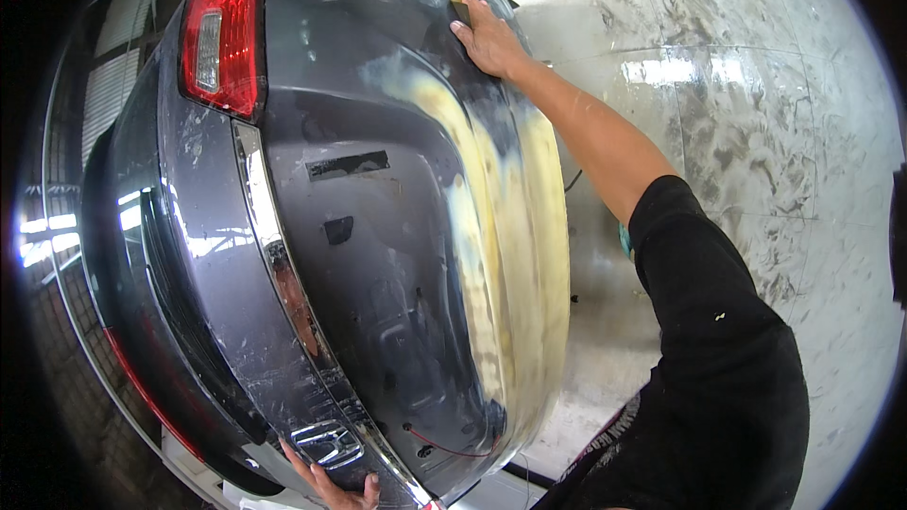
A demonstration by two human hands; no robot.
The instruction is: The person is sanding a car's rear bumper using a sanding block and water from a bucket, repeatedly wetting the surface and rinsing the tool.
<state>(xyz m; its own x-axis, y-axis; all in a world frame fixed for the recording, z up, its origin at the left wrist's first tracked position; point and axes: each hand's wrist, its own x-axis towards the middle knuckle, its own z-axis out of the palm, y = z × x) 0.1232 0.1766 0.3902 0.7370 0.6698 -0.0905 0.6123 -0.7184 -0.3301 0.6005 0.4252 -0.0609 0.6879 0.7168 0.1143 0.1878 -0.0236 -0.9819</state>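
Note:
My right hand (489,42) is pressed against the dark grey rear bumper (331,113) of a car at the top of the view. Under its fingers is a small folded piece of sandpaper (460,2), yellow-brown with a dark face, mostly covered by the hand. A long band of pale yellow filler (487,255) runs down the bumper below that hand. At the lower edge my left hand (331,489), fingers spread, rests on the trunk lid beside the chrome emblem (327,445). Part of this hand is cut off by the frame.
A red tail light (224,38) sits at the upper left, above a chrome trim strip (260,184). A thin red wire (444,444) hangs from the bumper recess. To the right lies a smeared, dusty grey floor (746,123).

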